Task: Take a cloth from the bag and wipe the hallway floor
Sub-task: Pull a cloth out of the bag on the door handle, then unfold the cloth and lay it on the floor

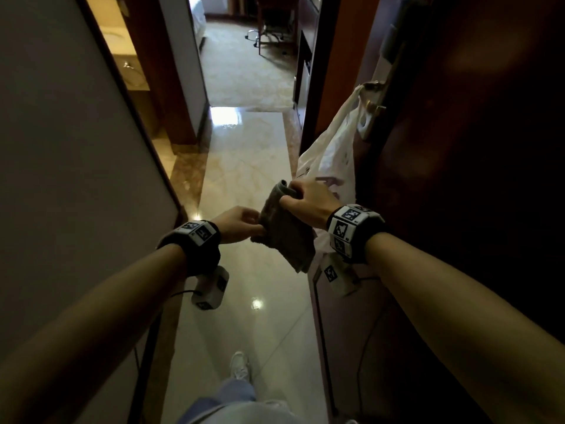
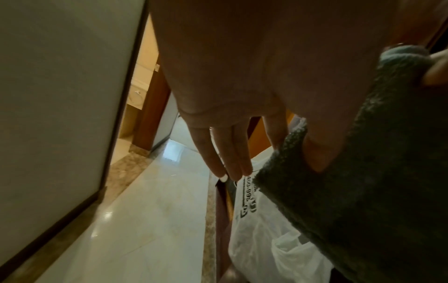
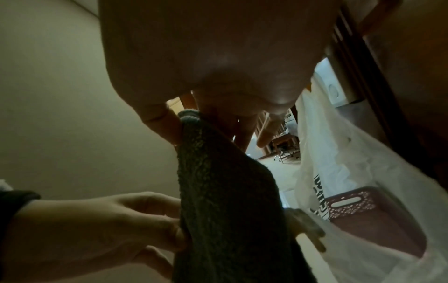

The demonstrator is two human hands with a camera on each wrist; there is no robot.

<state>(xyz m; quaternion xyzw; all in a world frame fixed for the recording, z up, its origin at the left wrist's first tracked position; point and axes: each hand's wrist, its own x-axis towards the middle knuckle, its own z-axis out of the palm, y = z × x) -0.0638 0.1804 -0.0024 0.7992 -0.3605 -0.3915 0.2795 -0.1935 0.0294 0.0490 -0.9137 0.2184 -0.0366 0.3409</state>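
A dark grey-green terry cloth (image 1: 286, 231) hangs in the air over the hallway floor (image 1: 244, 166). My right hand (image 1: 305, 198) pinches its top corner, thumb and fingers curled round the folded edge (image 3: 191, 116). My left hand (image 1: 241, 223) pinches the cloth's left edge lower down, thumb in front and fingers behind (image 3: 155, 226). In the left wrist view the cloth (image 2: 363, 181) fills the right side and my thumb presses into it. A white plastic bag (image 1: 333, 154) hangs from the door handle (image 1: 371, 96) just behind my right hand.
A dark wooden door (image 1: 458, 148) stands close on the right, a pale wall (image 1: 61, 179) on the left. The glossy marble floor runs ahead to a carpeted room with a chair (image 1: 269, 22). A brown perforated object (image 3: 358, 210) shows through the bag. My shoe (image 1: 240, 365) is below.
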